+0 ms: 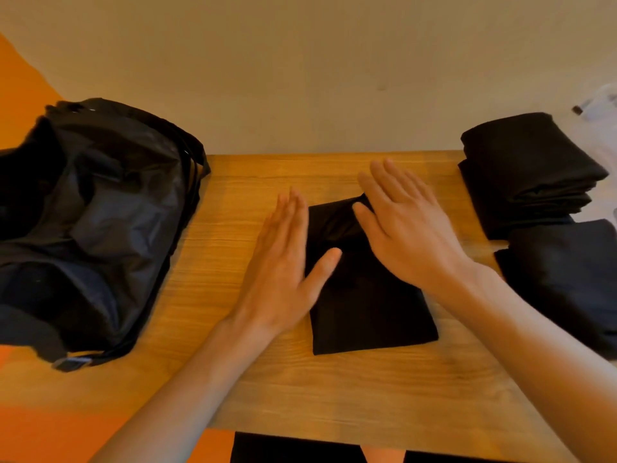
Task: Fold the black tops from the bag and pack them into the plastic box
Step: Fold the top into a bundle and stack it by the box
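Note:
A black top (pixel 364 305), folded into a small rectangle, lies in the middle of the wooden table (pixel 334 396). My left hand (pixel 283 262) lies flat with straight fingers along the fold's left edge, its thumb on the cloth. My right hand (pixel 407 228) hovers flat over the fold's upper right part, fingers spread. The black bag (pixel 93 228) sits slumped and open at the table's left side. A stack of folded black tops (pixel 527 175) stands at the back right, with another folded pile (pixel 567 282) in front of it.
A pale wall (pixel 300 78) rises right behind the table. Something white and partly see-through (pixel 601 108) shows at the far right edge behind the stack; I cannot tell what it is. The floor to the left is orange (pixel 20 88).

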